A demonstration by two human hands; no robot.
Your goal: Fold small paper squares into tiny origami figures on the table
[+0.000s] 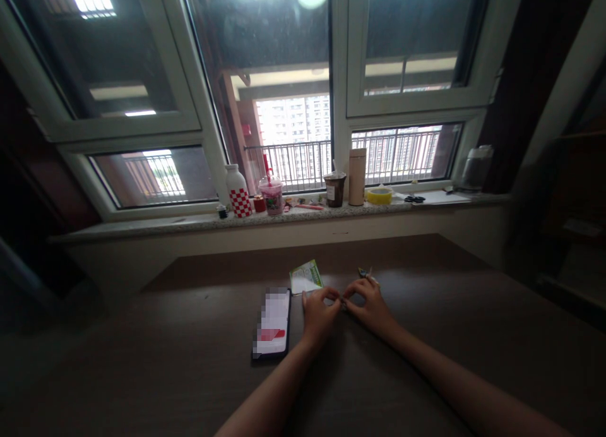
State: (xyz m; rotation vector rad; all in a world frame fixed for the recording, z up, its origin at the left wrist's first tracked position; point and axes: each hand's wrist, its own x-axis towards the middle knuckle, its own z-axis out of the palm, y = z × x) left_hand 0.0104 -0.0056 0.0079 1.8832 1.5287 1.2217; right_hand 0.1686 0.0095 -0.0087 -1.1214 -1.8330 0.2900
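Over the middle of the dark table (199, 374), my left hand (319, 311) and my right hand (369, 303) meet at the fingertips. Each is closed in a pinch of thumb and forefinger. Whatever lies between the fingertips is too small to make out. Just past my left hand lies a green-and-white printed card or packet (307, 276). A phone (273, 323) with a lit screen rests on the table left of my left hand. Behind my right hand's fingers a small dark and yellowish item (364, 273) shows in part; I cannot tell whether it is held.
Beyond the table runs a stone windowsill (199, 222). On it stand a white bottle with red checks (238, 191), a pink drink cup (271, 194), a dark drink cup (334, 189), a beige cylinder (356, 177), yellow tape (379, 196), black scissors (414, 199) and a clear jug (477, 167).
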